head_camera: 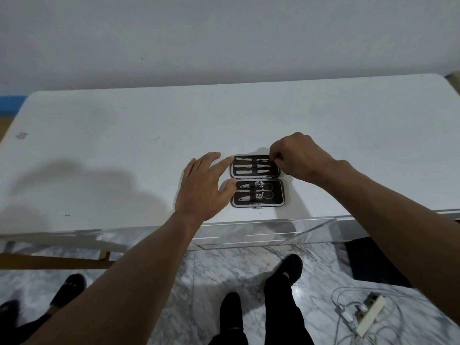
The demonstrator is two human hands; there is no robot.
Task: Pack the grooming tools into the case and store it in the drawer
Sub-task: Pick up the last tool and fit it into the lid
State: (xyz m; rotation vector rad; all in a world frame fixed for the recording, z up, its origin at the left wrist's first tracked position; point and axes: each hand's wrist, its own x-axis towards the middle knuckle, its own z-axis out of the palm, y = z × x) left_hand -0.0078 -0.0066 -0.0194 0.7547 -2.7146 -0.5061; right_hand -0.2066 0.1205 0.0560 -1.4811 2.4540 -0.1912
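A small black grooming case (280, 192) lies open flat on the white table (124, 145), near its front edge. Its far half holds three slim metal tools (251, 166) under straps. The near half holds clippers and scissors (258, 191). My left hand (202, 186) rests open beside the case's left edge, fingertips touching the far half and thumb at the hinge. My right hand (297, 156) is at the far half's right end, fingers pinched on the tip of the top tool. A clear acrylic drawer (261, 235) sits pulled out under the table's front edge.
Marble floor lies below. A white power strip (368, 314) with cables is on the floor at right. My feet in black slippers (288, 267) stand under the drawer. Another person's dark shoes (71, 288) are at lower left.
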